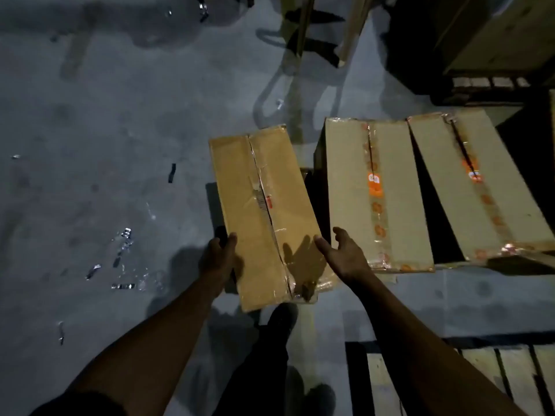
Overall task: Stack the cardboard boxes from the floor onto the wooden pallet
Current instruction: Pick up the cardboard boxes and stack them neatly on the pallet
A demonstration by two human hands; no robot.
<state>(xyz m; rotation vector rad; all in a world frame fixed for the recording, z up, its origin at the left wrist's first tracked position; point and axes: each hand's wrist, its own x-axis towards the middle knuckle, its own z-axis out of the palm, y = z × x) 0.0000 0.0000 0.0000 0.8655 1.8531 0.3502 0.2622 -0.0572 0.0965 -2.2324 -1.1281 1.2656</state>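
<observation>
A long brown cardboard box (258, 211) with clear tape along its top seam lies in front of me, over the grey floor. My left hand (220, 253) grips its near left edge, thumb on top and fingers down the side. My right hand (345, 253) hovers open by the box's near right edge, fingers spread, not clearly touching it. Two paler boxes with orange printed tape, one in the middle (348, 190) and one at the right (492, 187), lie side by side to the right. The slatted wooden pallet (480, 373) shows at the bottom right.
My dark trouser legs and shoes (279, 319) stand just below the brown box. Scraps of tape and foil (124, 259) litter the floor at left. A dark stack of goods (480, 40) and wooden posts (354, 28) stand at the back right.
</observation>
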